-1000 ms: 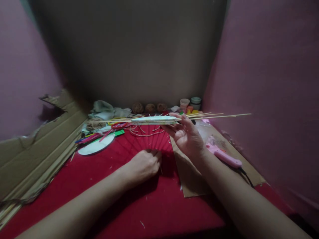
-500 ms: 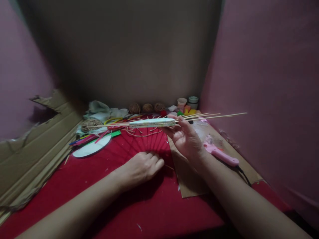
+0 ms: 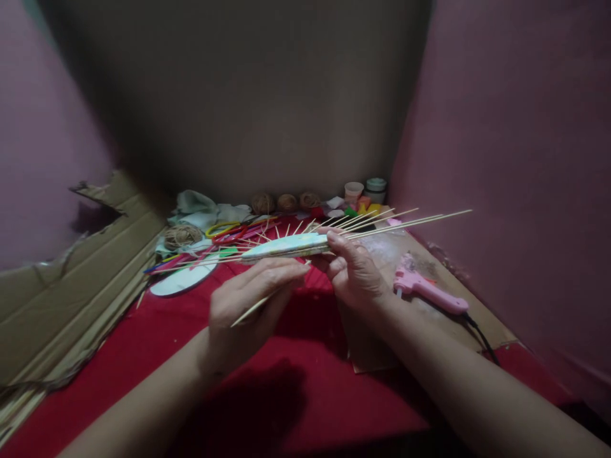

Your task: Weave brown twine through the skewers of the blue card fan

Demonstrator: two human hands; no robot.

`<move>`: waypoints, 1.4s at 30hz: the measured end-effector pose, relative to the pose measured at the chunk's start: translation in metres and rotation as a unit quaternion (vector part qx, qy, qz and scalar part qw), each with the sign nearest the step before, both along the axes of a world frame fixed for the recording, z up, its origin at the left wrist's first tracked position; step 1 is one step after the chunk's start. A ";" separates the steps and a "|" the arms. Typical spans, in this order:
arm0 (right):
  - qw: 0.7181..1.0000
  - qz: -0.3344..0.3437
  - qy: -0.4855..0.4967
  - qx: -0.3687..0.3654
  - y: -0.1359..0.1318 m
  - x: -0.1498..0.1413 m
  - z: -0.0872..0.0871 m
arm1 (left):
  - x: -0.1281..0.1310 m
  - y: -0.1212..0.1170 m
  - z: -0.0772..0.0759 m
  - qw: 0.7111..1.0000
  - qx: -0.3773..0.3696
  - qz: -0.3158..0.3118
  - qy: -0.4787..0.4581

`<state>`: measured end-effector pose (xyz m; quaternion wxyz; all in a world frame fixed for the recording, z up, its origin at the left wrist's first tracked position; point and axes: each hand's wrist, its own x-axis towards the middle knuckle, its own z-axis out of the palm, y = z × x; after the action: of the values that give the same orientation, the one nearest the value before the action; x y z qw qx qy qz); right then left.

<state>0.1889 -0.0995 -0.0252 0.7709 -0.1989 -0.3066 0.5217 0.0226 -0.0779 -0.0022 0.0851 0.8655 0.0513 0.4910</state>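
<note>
The left hand had come up from the counter, curled round a loose stick, so it was close to the pale disc. Mid-frame, the right hand pinched that disc, thin sticks poking out.

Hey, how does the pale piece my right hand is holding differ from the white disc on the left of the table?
The pale piece is held up by the right hand, while the white disc lies on the red cloth. The pale piece has thin sticks fanning from it; the white disc looks plain. The pale piece is bluish-green; the disc is white. Both are light-coloured.
</note>
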 end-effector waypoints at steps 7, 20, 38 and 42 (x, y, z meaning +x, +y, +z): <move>1.000 0.021 -0.005 -0.006 -0.005 -0.010 -0.001 | 0.003 0.004 -0.007 0.995 0.096 0.015 0.026; 1.000 0.019 -0.007 -0.012 -0.008 -0.018 -0.004 | 0.001 0.012 -0.016 0.983 0.173 0.015 0.061; 1.000 0.007 0.002 -0.027 -0.006 -0.021 -0.010 | 0.000 0.003 -0.004 0.998 0.017 0.065 0.001; 1.000 0.003 -0.004 -0.031 -0.005 -0.020 -0.009 | -0.003 -0.002 0.000 0.998 0.015 0.060 -0.004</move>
<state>0.1690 -0.1046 -0.0337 0.7615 -0.2235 -0.2939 0.5327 0.0195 -0.0799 -0.0023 0.0432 0.8599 0.0954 0.4997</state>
